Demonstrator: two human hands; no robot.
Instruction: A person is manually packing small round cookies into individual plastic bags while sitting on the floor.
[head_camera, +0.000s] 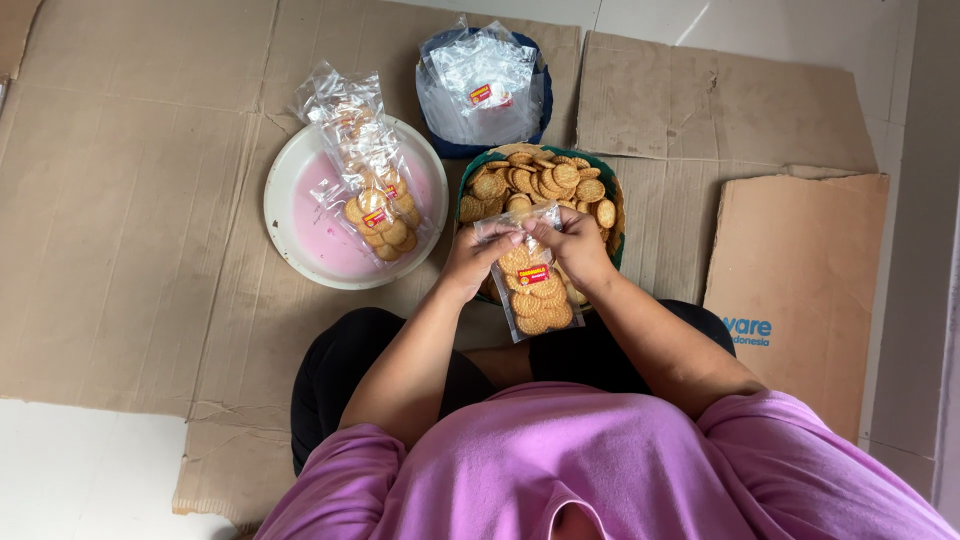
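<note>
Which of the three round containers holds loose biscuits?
The green-rimmed basket under both hands; the pink-bottomed white bowl holds filled packets, the blue basket empty bags.

Bare cardboard (130, 200) left lies open; pink plate (300, 235), biscuit basket (610, 195) and bag bowl (540, 120) crowd ahead

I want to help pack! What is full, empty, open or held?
Held bag: open-topped, filled with biscuits.
Green bowl: full of loose biscuits.
Pink basin: holds filled bags.
Blue bowl: holds empty bags.
Left hand: gripping held bag.
Right hand: gripping held bag.
</note>
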